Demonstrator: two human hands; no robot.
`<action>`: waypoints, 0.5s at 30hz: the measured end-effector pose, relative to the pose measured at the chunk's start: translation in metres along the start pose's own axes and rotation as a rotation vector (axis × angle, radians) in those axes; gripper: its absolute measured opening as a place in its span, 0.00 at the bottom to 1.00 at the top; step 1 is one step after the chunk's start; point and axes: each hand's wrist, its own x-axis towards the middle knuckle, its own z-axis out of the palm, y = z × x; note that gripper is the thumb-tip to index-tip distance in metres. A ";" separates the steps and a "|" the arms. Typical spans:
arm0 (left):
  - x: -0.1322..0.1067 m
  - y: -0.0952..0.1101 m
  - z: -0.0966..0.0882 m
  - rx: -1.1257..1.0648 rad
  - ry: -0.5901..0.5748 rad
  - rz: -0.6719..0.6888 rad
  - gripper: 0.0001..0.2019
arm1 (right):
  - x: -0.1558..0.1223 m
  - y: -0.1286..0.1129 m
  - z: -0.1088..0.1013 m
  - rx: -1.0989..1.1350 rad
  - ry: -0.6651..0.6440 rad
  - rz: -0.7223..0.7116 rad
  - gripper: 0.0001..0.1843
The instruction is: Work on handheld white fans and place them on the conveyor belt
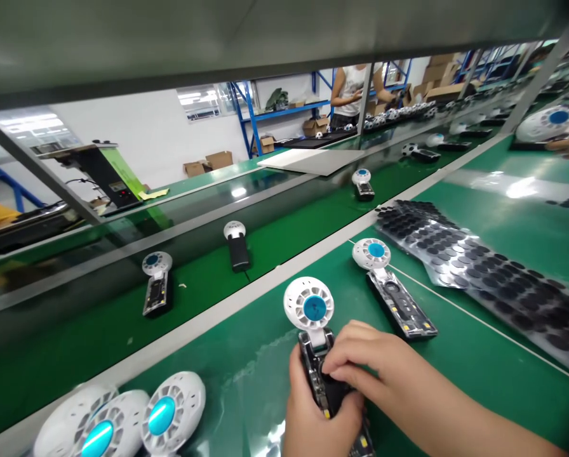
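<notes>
A handheld fan (314, 307) with a white round head, a blue centre disc and an uncovered black handle is wrapped in my left hand (315, 409). Its head points away from me, with the handle's inner parts facing up. My right hand (363, 362) has thumb and fingers pressed together over the upper part of the handle. Whatever those fingertips hold, if anything, is hidden. Just to the right, a second fan (401, 304) lies on the green work surface (246, 374) with its handle uncovered.
Several fans (173, 412) are grouped at bottom left. Sheets of black round stickers (479, 266) lie at right. Beyond a pale rail (265, 277), a green conveyor belt (284, 244) carries spaced fans. A metal shelf (218, 44) hangs overhead. A co-worker (354, 95) stands at the back.
</notes>
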 end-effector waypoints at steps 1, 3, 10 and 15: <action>0.000 0.000 0.000 0.001 -0.003 0.011 0.35 | -0.001 0.000 0.000 -0.015 -0.004 -0.017 0.12; 0.001 -0.002 0.001 0.005 -0.006 0.035 0.35 | -0.003 0.000 0.002 -0.047 0.002 -0.043 0.12; -0.001 -0.008 0.007 0.049 0.110 0.111 0.30 | -0.008 0.001 0.011 -0.236 0.116 -0.010 0.11; -0.002 -0.009 0.007 0.080 0.136 0.115 0.33 | -0.008 -0.006 0.010 -0.502 0.145 -0.041 0.10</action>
